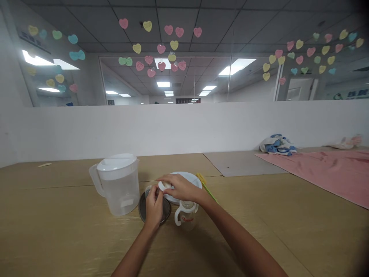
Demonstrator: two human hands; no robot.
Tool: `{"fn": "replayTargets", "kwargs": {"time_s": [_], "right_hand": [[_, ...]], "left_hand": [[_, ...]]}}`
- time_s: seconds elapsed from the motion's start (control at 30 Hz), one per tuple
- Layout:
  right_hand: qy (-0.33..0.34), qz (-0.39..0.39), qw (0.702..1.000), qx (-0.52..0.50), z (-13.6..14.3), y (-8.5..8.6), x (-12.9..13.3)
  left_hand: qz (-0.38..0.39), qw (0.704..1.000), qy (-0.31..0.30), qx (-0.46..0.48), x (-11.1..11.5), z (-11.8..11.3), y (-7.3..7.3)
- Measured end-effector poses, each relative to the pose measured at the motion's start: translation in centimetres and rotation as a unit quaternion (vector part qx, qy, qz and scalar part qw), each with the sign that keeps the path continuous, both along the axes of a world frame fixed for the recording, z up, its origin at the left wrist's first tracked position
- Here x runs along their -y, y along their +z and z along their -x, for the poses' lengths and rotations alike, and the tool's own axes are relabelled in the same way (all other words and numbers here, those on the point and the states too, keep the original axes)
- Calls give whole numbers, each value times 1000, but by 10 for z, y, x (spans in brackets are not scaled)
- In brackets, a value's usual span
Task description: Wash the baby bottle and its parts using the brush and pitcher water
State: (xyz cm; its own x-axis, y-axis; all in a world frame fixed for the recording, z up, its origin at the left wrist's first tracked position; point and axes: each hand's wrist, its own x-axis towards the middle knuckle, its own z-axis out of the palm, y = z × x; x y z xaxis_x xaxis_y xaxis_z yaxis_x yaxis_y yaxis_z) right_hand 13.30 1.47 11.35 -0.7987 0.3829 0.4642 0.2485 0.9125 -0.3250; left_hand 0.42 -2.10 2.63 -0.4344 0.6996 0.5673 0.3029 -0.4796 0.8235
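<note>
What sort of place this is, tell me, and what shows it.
Probably an office or training room, though I can't be sure: a tiled ceiling, bright light panels, and glass carrying heart-shaped notes.

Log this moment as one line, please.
right hand: holds white piece | left hand: close by it, grip unclear | pitcher: upright, left of dark disc | handled bottle: upright, near white dish

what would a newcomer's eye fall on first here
Probably the bare left hand and bare right hand, close together at a small rounded white piece in the lower middle. Next, perhaps, the large translucent plastic pitcher to their left and the pastel heart-shaped paper notes scattered across the top. A broad pink cloth lies at the far right.
</note>
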Motion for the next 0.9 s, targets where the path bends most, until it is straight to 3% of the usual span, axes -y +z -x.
{"fn": "replayTargets", "kwargs": {"time_s": [0.9], "right_hand": [[-13,26,1000,-6,-4,6,4]], "left_hand": [[-18,1000,2,-13,-6,6,-11]]}}
